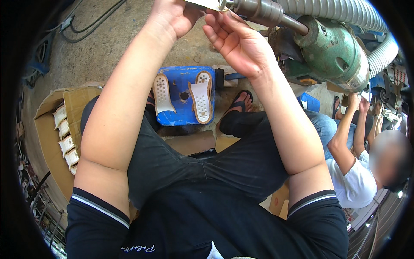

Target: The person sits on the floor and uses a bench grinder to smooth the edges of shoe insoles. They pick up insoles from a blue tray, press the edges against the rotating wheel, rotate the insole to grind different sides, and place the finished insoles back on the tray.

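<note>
Both my hands are raised at the top edge of the head view. My left hand (174, 15) and my right hand (235, 41) together hold a thin pale sole piece (202, 4), mostly cut off by the frame, against the spindle (258, 11) of a green grinding motor (334, 52). Below, between my knees, a blue plastic stool (183, 101) carries two white perforated shoe soles (202, 99), the other (163, 94) lying on its left side.
A cardboard box (54, 129) at my left holds several white soles stood on edge. Grey ribbed hoses (345, 11) run over the motor. Another person (358, 172) in a white shirt sits close at my right. Cables lie on the concrete floor (92, 47).
</note>
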`<state>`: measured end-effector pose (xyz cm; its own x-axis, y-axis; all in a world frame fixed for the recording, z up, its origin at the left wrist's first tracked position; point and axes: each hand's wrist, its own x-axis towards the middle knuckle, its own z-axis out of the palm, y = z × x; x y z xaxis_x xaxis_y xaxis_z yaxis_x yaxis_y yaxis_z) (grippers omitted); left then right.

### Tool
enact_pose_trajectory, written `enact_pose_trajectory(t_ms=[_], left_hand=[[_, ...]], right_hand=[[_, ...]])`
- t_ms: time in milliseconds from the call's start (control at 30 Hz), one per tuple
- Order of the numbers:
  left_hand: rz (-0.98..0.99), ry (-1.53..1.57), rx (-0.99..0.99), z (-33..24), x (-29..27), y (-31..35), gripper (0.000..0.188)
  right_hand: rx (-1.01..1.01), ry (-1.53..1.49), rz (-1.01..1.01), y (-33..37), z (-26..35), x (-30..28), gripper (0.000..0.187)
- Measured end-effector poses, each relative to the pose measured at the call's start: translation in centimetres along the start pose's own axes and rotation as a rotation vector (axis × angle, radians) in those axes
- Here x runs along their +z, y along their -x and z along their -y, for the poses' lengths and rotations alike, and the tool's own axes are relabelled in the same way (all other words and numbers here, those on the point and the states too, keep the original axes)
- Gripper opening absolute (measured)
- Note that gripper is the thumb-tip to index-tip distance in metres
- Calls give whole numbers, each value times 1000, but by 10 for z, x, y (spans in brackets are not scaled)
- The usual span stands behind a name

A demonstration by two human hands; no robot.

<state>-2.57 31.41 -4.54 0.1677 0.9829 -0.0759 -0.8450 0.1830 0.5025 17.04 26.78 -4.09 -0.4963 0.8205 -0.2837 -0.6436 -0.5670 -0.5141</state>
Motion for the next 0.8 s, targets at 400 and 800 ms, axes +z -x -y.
enact_pose_trajectory(t_ms=[400,800], left_hand=[[0,124,-75,0,9,11,14],[-35,113,-97,5,16,28,10]], right_hand=[[2,-36,74,9,0,6,24],[13,44,25,27,5,14,32]])
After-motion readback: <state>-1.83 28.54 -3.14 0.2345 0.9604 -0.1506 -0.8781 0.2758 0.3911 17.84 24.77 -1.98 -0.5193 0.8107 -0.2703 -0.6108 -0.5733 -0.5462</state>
